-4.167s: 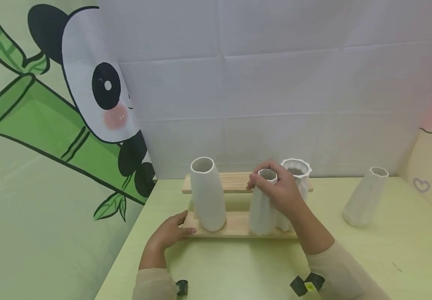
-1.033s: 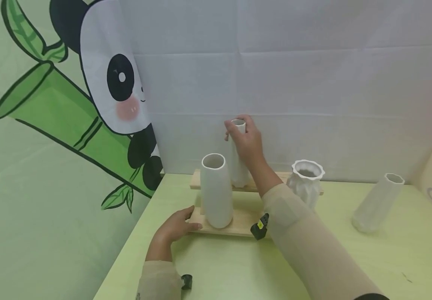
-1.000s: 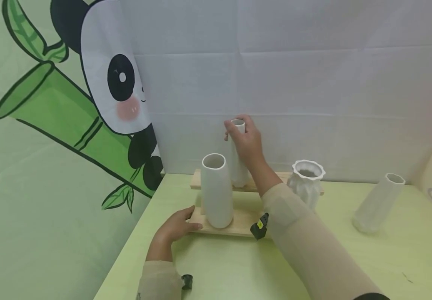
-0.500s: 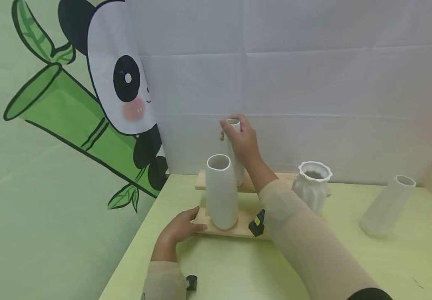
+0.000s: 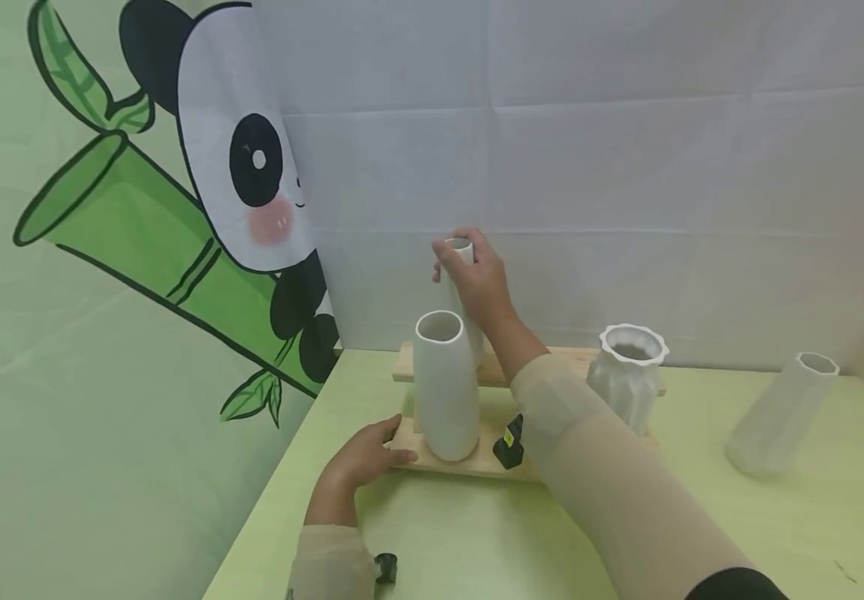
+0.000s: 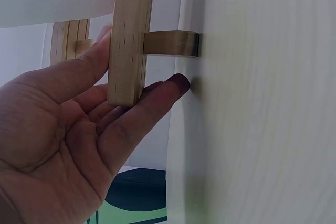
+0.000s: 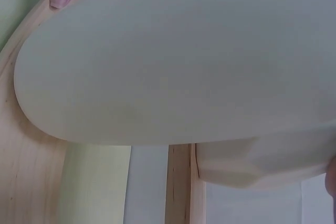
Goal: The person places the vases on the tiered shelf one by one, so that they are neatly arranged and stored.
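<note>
A two-tier wooden shelf (image 5: 486, 454) stands on the table. My left hand (image 5: 357, 461) grips the left end of its lower board, and in the left wrist view the thumb and fingers lie on either side of the board (image 6: 128, 40). My right hand (image 5: 486, 287) holds a slender white faceted vase (image 5: 479, 346) near its rim, above the left part of the upper board (image 5: 574, 360). A smooth white vase (image 5: 446, 396) stands upright on the lower board and partly hides the held vase, whose faceted side (image 7: 257, 161) appears in the right wrist view.
A white pleated vase (image 5: 630, 379) with a scalloped rim stands at the shelf's right end. Farther right, another white faceted vase (image 5: 780, 417) stands on the pale table (image 5: 446, 542). A white backdrop (image 5: 589, 167) hangs close behind the shelf.
My right hand has carried the slender vase from the lower board up to the upper one, then slightly left behind the smooth vase. My left hand stays on the shelf end.
</note>
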`<state>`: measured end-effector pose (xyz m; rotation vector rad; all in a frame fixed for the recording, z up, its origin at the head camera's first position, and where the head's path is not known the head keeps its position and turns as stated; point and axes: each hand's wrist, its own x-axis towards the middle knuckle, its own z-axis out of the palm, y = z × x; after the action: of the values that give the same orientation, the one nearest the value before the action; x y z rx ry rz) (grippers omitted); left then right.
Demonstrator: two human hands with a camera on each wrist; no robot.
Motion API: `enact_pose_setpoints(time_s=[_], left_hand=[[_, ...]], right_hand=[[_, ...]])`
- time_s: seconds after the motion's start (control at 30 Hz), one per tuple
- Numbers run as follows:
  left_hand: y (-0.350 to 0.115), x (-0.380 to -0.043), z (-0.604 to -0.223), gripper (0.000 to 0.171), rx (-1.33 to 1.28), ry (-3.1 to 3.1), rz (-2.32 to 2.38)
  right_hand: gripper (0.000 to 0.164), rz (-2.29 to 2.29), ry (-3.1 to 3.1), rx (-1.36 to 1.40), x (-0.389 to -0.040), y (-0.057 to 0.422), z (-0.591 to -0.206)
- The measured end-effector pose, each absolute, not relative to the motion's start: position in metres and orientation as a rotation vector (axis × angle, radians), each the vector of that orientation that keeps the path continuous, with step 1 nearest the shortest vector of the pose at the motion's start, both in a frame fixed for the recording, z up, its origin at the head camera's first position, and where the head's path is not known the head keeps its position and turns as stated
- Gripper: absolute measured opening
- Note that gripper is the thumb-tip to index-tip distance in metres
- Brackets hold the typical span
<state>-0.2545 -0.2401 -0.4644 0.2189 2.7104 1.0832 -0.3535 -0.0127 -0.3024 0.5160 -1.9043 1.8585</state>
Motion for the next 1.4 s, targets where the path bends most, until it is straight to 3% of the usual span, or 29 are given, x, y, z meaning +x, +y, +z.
enact_pose_setpoints(time_s=[0.5, 1.03, 1.4], left_hand=[[-0.233, -0.256, -0.463, 0.081, 0.240, 2.711, 1.065], [-0.239, -0.255, -0.464, 0.081, 0.240, 2.716, 1.072], [-0.243, -0.256, -0.466, 0.079, 0.230, 2.722, 1.072]], right_hand=[[0.039, 1.857, -1.920, 0.518, -0.351, -0.007, -0.302], [0.069, 1.713, -2.321, 0.410, -0.335, 0.011, -0.350], [0.086, 1.764, -2.511, 0.389, -0.305, 0.034, -0.387]])
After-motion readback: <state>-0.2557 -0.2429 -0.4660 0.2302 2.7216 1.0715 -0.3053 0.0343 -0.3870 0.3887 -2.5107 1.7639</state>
